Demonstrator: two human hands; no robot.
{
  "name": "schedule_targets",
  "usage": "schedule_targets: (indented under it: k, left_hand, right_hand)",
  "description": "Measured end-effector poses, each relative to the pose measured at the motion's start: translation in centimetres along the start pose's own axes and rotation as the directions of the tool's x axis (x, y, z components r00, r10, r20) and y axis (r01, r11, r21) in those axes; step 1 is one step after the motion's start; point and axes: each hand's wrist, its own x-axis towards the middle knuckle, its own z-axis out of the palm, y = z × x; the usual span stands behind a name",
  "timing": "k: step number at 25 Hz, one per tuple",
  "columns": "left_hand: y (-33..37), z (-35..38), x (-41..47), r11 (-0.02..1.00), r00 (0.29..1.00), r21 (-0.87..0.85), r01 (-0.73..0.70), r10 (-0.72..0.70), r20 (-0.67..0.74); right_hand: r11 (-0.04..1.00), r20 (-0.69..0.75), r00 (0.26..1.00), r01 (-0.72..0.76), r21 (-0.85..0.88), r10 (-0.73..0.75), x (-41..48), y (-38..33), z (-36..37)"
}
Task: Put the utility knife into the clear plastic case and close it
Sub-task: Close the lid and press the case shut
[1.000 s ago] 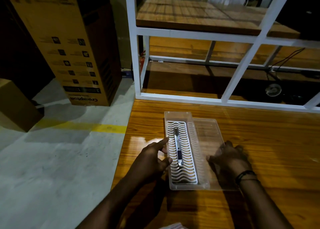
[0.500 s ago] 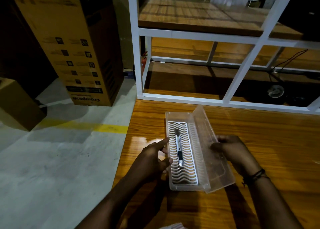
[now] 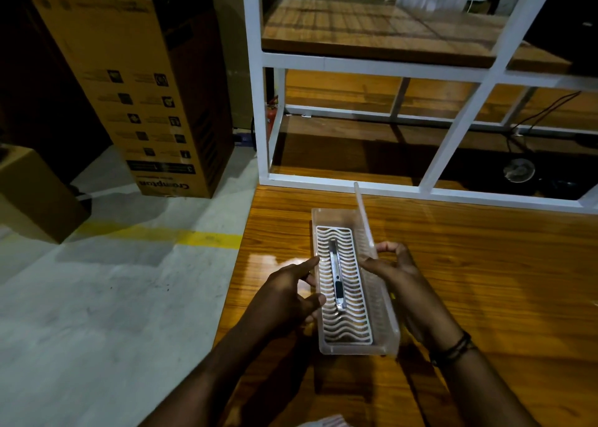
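The clear plastic case (image 3: 351, 348) lies lengthwise on the wooden table, with a white wavy grid insert in its base. The silver utility knife (image 3: 336, 279) rests on that insert, its black slider towards me. The clear lid (image 3: 365, 223) stands nearly upright along the case's right side. My right hand (image 3: 393, 273) grips the lid from the right, fingers curled over its edge. My left hand (image 3: 288, 292) rests against the case's left wall, index finger and thumb touching the rim.
The table's left edge (image 3: 236, 284) drops to a grey floor with a yellow line. A tall cardboard box (image 3: 136, 80) stands at back left. A white-framed shelf unit (image 3: 356, 61) rises directly behind the case.
The lid lay flat to the right, then rose. It is now almost vertical, with my right hand swinging it leftwards. My left hand has stayed at the case's left wall.
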Motion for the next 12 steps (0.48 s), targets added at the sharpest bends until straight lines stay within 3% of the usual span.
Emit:
schedule_targets:
  k: [3, 5, 8, 10, 12]
  left_hand:
    - [0.1, -0.3, -0.1, 1.000, 1.000, -0.023, -0.011, 0.011, -0.013]
    - [0.4, -0.4, -0.2, 0.999, 1.000, -0.052, -0.004, 0.003, -0.016]
    - [0.1, -0.2, -0.2, 1.000, 0.999, -0.026, -0.016, 0.015, -0.035]
    - [-0.3, -0.1, -0.1, 0.999, 0.999, -0.011, -0.038, 0.037, -0.040]
    - [-0.4, -0.2, -0.1, 0.998, 0.999, -0.053, -0.026, 0.024, -0.029]
  right_hand:
    - [0.978, -0.010, 0.999, 0.043, -0.206, -0.046, -0.1, 1.0, 1.1]
    - [0.904, -0.050, 0.994, 0.063, -0.422, -0.092, 0.1, 1.9, 1.9]
    - [0.671, -0.102, 0.983, 0.028, -0.741, -0.154, 0.3, 3.1, 3.3]
    - [0.517, -0.096, 0.968, 0.039, -0.855, -0.231, 0.1, 3.4, 4.3]
    - [0.427, -0.088, 0.959, 0.037, -0.904, -0.270, 0.2, 3.8, 5.0]
